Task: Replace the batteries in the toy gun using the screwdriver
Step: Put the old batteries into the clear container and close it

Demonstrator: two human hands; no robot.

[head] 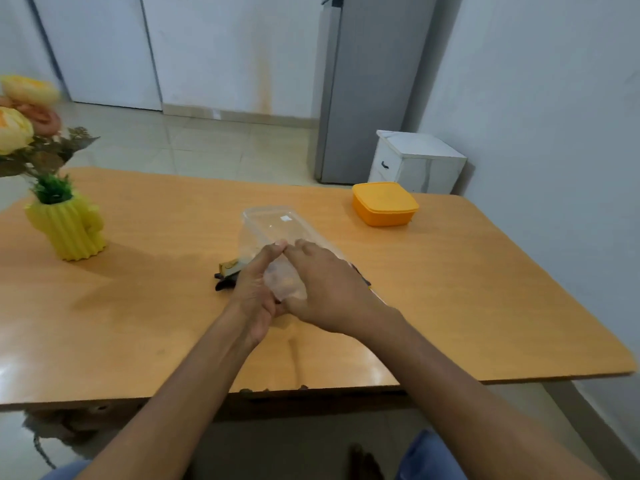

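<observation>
1. Head view: a worn orange table stands on pale tile beside white walls; a grey fridge and a small white cabinet stand at 1 o'clock.
2. The toy gun lies at mid-table, black with a yellow part, mostly hidden behind the hands; blurred.
3. The left hand and the right hand hold a clear box from both sides, fingers straight and meeting on top.
4. The box covers the gun's right part.
5. A yellow vase with flowers stands at 9 o'clock; an orange tub sits at 2 o'clock, well apart.
</observation>
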